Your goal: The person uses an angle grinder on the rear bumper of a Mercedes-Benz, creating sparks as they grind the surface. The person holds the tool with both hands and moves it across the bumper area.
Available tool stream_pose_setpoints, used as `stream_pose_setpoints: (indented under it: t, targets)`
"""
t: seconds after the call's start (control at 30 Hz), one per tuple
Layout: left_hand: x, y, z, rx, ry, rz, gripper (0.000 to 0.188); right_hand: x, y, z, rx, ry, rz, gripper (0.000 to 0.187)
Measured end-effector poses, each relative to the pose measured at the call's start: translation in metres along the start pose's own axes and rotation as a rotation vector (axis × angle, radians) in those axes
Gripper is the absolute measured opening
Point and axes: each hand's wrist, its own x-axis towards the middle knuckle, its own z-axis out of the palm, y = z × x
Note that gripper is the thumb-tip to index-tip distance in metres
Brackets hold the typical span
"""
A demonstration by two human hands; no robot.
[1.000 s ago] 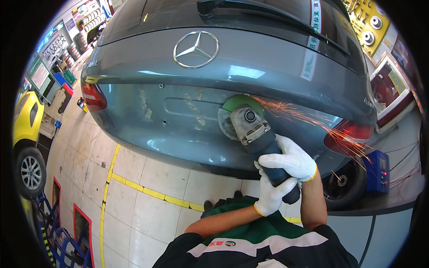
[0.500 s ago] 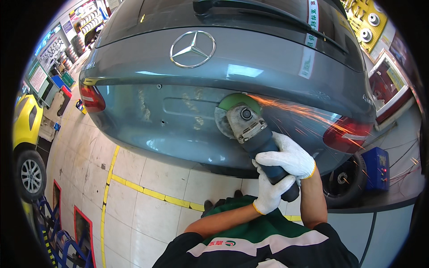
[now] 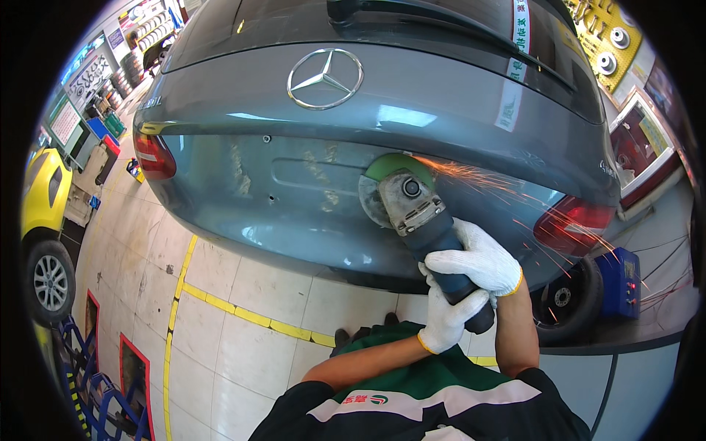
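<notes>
Car workshop with a pale tiled floor (image 3: 243, 353) and yellow floor lines: a person grinds the rear panel of a grey car (image 3: 309, 184).

The angle grinder (image 3: 423, 228) sits in the middle of the view, its disc under a green guard touching the panel, and sparks (image 3: 515, 198) fly to the right toward the red tail lamp (image 3: 570, 224). I think the sparks may mark the lamp or the paint there, and a tilted disc may catch and kick back. The right hand (image 3: 478, 261) in a white glove has its fingers wrapped tightly on the dark body; the left hand (image 3: 448, 316) clamps the near end, just below.
</notes>
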Motion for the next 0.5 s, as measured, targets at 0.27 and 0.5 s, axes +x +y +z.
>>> stream_pose_setpoints:
  t: [0.27,0.5]
  targets:
    - [-0.0010,-0.0037,-0.0032,0.013,-0.042,-0.009,0.040,-0.0009,0.0021,-0.0009,-0.007,0.008,-0.012,0.053]
    - [0.0000,-0.0003,-0.0015,-0.012,-0.021,-0.015,0.039,0.0029,-0.0002,-0.0007,-0.017,-0.005,0.019,0.054]
